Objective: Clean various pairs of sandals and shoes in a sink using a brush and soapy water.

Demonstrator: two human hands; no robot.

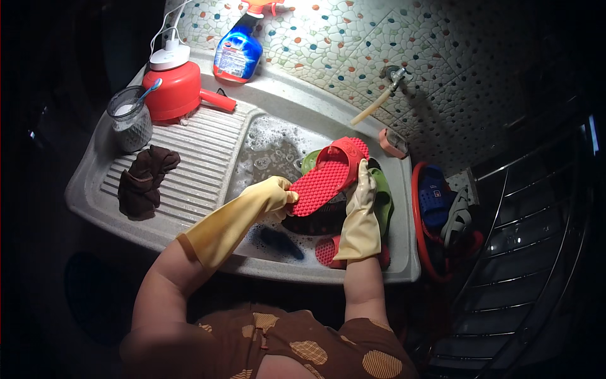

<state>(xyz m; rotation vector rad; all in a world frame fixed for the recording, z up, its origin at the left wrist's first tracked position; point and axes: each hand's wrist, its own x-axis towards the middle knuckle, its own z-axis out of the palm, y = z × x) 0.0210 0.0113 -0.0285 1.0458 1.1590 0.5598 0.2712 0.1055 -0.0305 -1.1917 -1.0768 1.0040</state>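
Observation:
A red slipper (pixel 324 182) with a bumpy footbed is held over the soapy water of the sink basin. My left hand (pixel 277 196), in a yellow rubber glove, grips its heel end. My right hand (pixel 362 189), in a paler rubber glove, supports the slipper by the side of its strap. Beneath and around my hands, several other pieces of footwear lie in the basin: a green slipper (pixel 382 201) at the right, a dark one under the red slipper, another red one (pixel 326 251) near the front edge, and a dark blue object (pixel 279 241) partly under water.
On the ribbed drainboard (pixel 189 161) stand a red kettle-like container (pixel 171 90), a glass jar (pixel 131 121) with white powder and a brush, and a brown cloth (pixel 147 184). Behind are a blue spray bottle (pixel 238 52) and a tap (pixel 396 76) with hose. A red basin (pixel 416 218) holds more footwear.

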